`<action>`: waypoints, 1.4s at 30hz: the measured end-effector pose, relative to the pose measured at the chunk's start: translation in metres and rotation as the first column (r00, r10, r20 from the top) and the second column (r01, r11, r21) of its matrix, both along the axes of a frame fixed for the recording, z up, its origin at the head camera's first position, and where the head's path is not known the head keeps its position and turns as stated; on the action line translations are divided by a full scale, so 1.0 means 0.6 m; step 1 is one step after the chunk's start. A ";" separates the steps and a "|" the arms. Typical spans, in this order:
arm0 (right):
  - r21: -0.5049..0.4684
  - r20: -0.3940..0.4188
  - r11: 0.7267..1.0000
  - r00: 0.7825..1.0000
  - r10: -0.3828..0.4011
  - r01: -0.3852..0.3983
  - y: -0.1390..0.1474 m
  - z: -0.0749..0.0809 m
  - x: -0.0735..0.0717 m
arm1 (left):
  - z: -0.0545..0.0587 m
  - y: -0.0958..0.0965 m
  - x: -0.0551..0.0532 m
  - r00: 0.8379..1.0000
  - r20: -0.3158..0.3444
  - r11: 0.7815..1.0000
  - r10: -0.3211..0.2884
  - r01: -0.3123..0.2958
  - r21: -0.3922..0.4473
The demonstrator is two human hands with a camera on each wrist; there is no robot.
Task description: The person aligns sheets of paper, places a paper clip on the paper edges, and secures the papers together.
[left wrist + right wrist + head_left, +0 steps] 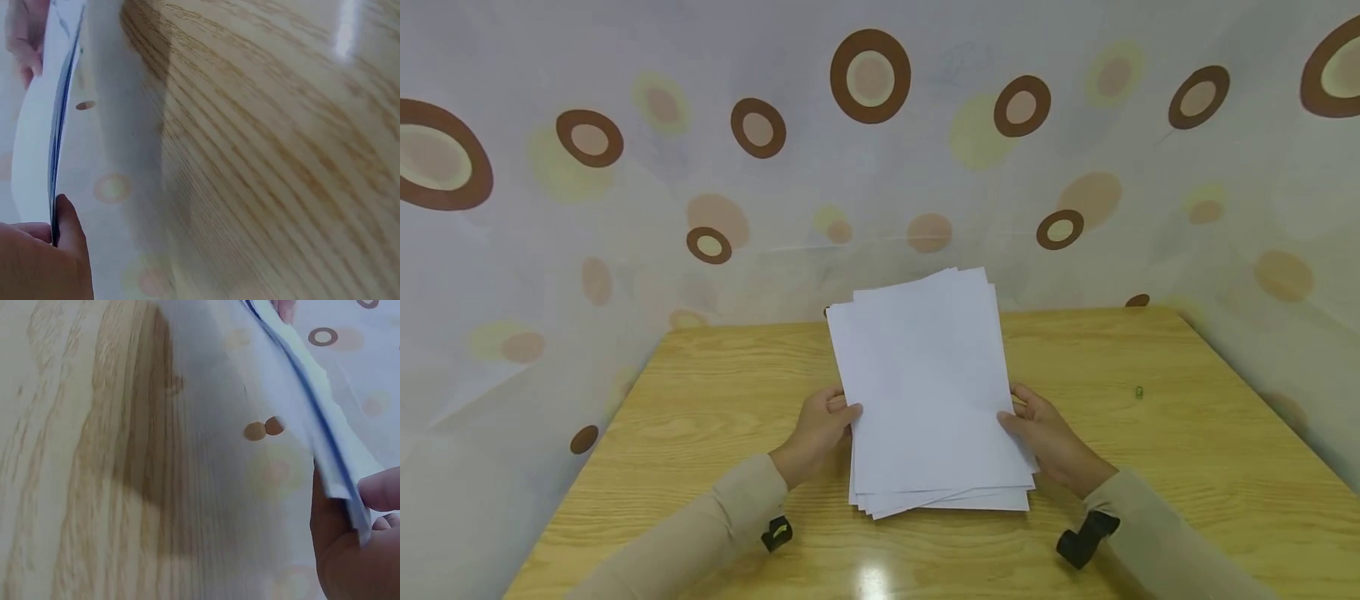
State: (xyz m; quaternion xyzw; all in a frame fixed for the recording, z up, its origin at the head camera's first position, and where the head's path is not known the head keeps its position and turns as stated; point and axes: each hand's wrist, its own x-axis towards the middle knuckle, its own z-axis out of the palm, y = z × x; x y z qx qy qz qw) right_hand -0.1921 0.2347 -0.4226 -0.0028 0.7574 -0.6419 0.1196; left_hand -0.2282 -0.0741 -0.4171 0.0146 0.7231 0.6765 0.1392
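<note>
We see the left hand (817,429) and the right hand (1051,437) pinching opposite sides of a paper stack (928,392) with uneven edges, held up over the middle of the table (722,375). Farther right, we spot a small green object (1138,392).

The table (737,358) is made of yellow-brown wood with wavy lines. Behind the table, and along its left and right sides, is a pale wall (820,187) with big brown-edged circles (870,77) and soft peach and yellow spots (929,233). A bright white shine (872,579) sits on the table's near part, in the middle.
</note>
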 end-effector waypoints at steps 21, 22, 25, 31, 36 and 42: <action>-0.033 -0.099 0.999 0.995 0.009 -0.012 0.008 0.053 -0.009 | 0.010 0.001 0.008 0.994 -0.101 0.998 0.051 -0.055 -0.036; -0.042 -0.111 0.999 0.994 0.005 -0.010 0.008 0.058 -0.011 | 0.013 0.001 0.008 0.993 -0.108 0.998 0.050 -0.054 -0.036; -0.067 -0.128 0.998 0.992 -0.017 0.008 0.006 0.070 -0.015 | 0.021 0.000 0.006 0.991 -0.124 0.999 0.046 -0.049 -0.021; -0.090 -0.112 0.995 0.992 -0.055 0.045 0.004 0.080 -0.014 | 0.028 0.000 0.006 0.991 -0.129 0.999 0.022 -0.019 0.028; -0.086 -0.093 0.993 0.992 -0.083 0.075 0.002 0.085 -0.011 | 0.025 -0.003 0.005 0.989 -0.145 0.999 -0.003 0.010 0.045; -0.118 -0.148 0.989 0.984 -0.104 0.087 -0.005 0.092 -0.006 | 0.038 -0.007 -0.012 0.982 -0.189 0.997 0.003 0.012 0.077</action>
